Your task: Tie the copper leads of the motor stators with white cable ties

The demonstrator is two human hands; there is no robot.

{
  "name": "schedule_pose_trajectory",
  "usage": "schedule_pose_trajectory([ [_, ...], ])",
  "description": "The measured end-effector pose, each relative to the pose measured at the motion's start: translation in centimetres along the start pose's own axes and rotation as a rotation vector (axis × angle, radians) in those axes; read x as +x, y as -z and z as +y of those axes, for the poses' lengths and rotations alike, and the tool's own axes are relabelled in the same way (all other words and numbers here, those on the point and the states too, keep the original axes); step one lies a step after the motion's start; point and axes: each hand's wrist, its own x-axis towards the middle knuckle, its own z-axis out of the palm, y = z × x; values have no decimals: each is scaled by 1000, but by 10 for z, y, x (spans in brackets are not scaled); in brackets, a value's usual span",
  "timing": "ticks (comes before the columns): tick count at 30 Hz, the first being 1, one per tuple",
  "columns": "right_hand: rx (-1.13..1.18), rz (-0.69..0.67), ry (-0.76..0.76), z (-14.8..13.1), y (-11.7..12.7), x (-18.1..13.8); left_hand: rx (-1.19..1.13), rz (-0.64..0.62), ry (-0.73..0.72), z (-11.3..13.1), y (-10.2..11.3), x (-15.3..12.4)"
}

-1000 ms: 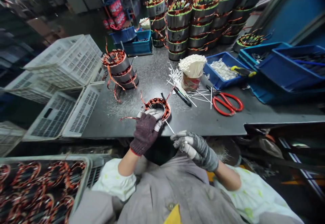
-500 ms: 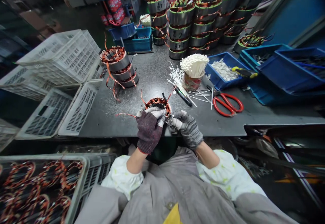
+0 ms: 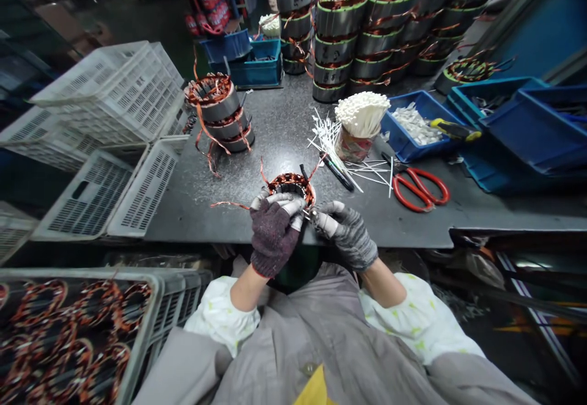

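A motor stator point(image 3: 292, 180) with copper windings sits at the front edge of the bench, loose wire ends sticking up and out to the left. My left hand point(image 3: 275, 227), in a dark purple glove with white fingertips, grips its near rim. At the rim's right side my right hand point(image 3: 342, 227), in a grey striped glove, is closed in a pinch; what lies between its fingertips is too small to make out. Behind the stator are loose white ties point(image 3: 328, 139), a pen point(image 3: 337, 172) and a can point(image 3: 353, 145) packed with more white ties. Red-handled scissors point(image 3: 419, 189) lie to the right.
Three stacked stators point(image 3: 220, 114) stand at left, and tall stator stacks point(image 3: 334, 44) at the back. A blue bin point(image 3: 417, 130) with white pieces and a yellow-black tool is at right. White crates point(image 3: 110, 99) stand left; a crate of stators point(image 3: 158, 307) sits below the bench edge.
The whole view has shifted slightly. My right hand has drawn a little to the right of the stator, while my left hand keeps its grip on the rim.
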Motion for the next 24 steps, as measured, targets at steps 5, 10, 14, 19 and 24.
schedule_pose_trajectory([
  [5, -74, -45, 43, 2, 1, 4, -28, 37, -66, 1, 3, 1],
  [10, 0, -51, 31, 5, 5, 2, -24, 32, -44, 0, 4, 0],
  [14, -41, -74, 85, 8, 4, 3, -13, 25, -76, 0, 4, -1],
  [19, -356, -48, 321, 14, 7, 11, 6, -37, -78, 1, 9, -2],
  [24, -764, -78, 685, 8, 13, 10, -38, -84, -88, -1, 9, -4],
])
